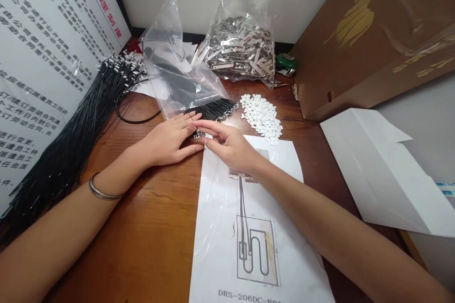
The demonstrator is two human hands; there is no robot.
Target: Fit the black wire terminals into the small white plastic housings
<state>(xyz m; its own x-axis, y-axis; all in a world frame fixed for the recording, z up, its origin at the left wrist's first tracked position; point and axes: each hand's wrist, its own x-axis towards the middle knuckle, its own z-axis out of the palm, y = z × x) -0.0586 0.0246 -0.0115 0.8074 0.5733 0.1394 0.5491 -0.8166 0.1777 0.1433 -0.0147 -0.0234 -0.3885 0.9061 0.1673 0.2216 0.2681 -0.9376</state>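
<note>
a: what's hard to see?
b: the black wires (pixel 213 109) mostly hide inside a clear bag (pixel 174 71); only their ends stick out onto the tabletop (pixel 156 227).
a: and the hands?
b: left hand (pixel 168 141) lies flat, fingers together, beside the wire ends. right hand (pixel 227 144) reaches in, fingers pinching there; on what, i cannot tell.

Bare wood is left open on the table (pixel 156 227) between the forearms; the far side is blocked by wire bundles (pixel 71 137), plastic bags (pixel 177 75), white clips (pixel 262 117) and a cardboard box (pixel 373 38)
</note>
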